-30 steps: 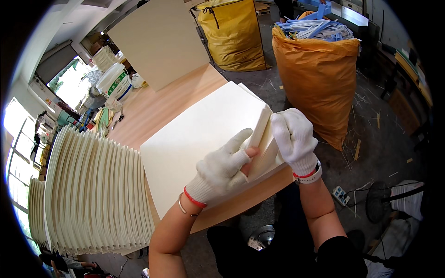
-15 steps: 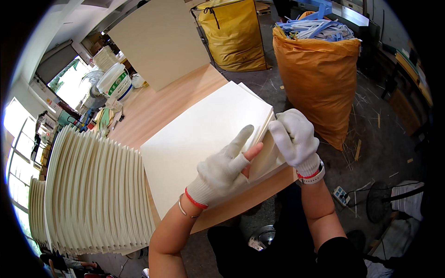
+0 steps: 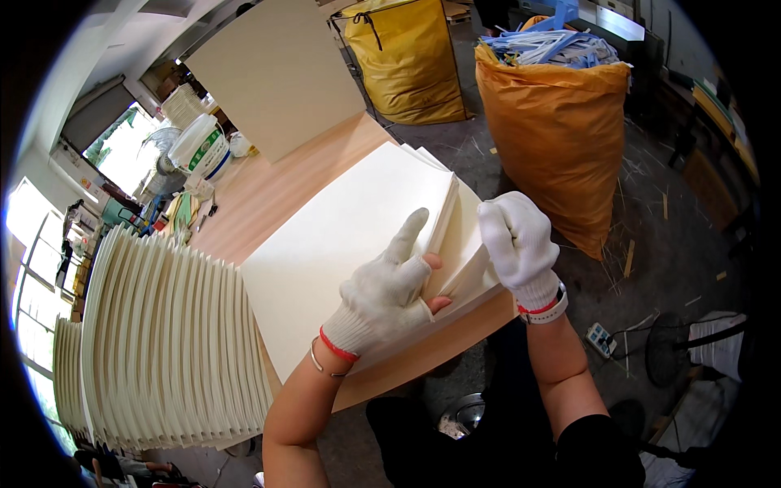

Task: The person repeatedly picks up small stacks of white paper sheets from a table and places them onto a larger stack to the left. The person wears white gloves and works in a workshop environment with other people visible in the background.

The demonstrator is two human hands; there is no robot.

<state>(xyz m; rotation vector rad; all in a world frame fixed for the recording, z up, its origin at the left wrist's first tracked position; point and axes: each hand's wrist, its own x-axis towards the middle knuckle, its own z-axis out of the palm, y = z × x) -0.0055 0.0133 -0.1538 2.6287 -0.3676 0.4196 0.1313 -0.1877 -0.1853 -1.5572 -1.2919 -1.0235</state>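
A stack of large cream-white card sheets lies at an angle on the wood-grain table before me. My left hand, in a white knit glove with two bare fingertips, rests on the upper sheets. Its fingers are spread, with the bare tips at the right edge of those sheets. My right hand, gloved the same way, is closed in a fist at the stack's right corner. Lower sheets fan out between the two hands, slightly curved. Whatever the right fingers grip is hidden behind the fist.
A tall row of ribbed cream stacks stands to the left. A big upright board rises at the table's far side, near a white bucket. An orange sack of strips and a yellow bag stand beyond the table.
My left hand has slid slightly left, with the upper sheets' right edge shifting left too. More of the lower sheets shows between the hands. The right fist stays nearly in place.
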